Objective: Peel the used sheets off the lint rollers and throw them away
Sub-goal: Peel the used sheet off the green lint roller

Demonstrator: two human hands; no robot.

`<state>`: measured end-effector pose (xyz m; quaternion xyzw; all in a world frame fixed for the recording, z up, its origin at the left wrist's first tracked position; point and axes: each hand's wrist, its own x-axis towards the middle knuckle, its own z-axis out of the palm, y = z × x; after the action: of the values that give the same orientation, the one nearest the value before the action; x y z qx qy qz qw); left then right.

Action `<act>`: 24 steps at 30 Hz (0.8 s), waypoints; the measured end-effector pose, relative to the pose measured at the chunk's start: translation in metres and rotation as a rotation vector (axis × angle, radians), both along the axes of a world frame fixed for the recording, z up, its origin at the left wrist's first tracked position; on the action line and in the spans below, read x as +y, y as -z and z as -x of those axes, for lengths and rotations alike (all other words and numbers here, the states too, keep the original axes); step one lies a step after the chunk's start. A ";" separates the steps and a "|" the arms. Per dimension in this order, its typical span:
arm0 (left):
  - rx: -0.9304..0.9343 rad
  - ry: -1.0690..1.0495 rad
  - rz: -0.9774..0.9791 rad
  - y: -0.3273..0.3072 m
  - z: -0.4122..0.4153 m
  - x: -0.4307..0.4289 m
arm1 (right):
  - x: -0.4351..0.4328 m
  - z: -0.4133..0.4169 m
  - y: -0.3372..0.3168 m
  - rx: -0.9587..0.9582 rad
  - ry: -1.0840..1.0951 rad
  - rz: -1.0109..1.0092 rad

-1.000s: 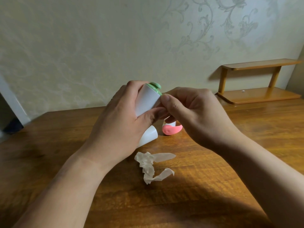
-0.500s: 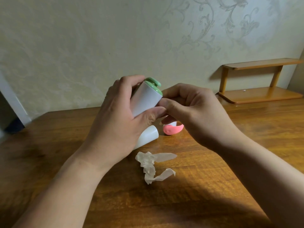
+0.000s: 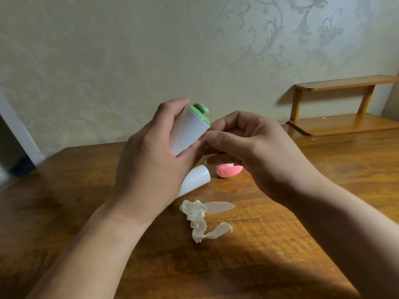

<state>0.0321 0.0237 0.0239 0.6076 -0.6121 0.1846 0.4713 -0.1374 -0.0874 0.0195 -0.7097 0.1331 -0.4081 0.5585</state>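
Wooden and brown, the counter [image 3: 280, 244] runs back to a pale wall with a scroll pattern [image 3: 151, 50], and both hands meet above its middle. At the very centre, the right hand's [image 3: 259, 154] thumb and forefinger are pinched together against the lower right side of the green roller [image 3: 190, 130], at about 4 o'clock on its white drum; whether they have a sheet edge between them cannot be told. Its other fingers [image 3: 224, 161] curl loosely underneath. The left hand [image 3: 151, 156] is closed around the roller from the 9 o'clock side, fingers behind the drum and the thumb across the front, holding it tilted with its green cap toward 1 o'clock. Just below the hands, lying on the counter, a second white roll [image 3: 196, 180] points toward 2 o'clock, its lower end hidden by the left hand. Beside it at 3 o'clock sits a pink roller [image 3: 228, 170], partly covered by the right hand. Nearer the person, at 6 o'clock from the hands, a crumpled sheet [image 3: 200, 219] lies on the counter, well clear of both wrists. Far off at 2 o'clock, a small wooden shelf [image 3: 345, 124] stands against the wall on the counter's back edge.
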 end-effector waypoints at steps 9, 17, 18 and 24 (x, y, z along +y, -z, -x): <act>-0.177 -0.077 0.040 0.001 -0.003 -0.003 | 0.004 0.003 -0.002 0.015 0.060 -0.014; -0.261 -0.133 0.068 0.001 -0.007 -0.007 | 0.005 0.003 -0.002 0.049 0.142 0.045; -0.264 -0.136 0.073 0.001 -0.006 -0.008 | 0.006 0.003 -0.002 0.048 0.159 0.044; -0.159 -0.073 0.077 0.004 0.001 -0.012 | 0.006 0.000 0.001 0.011 0.217 0.046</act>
<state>0.0309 0.0116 0.0194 0.5942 -0.6175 0.2728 0.4372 -0.1370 -0.0818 0.0181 -0.7060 0.2030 -0.4652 0.4939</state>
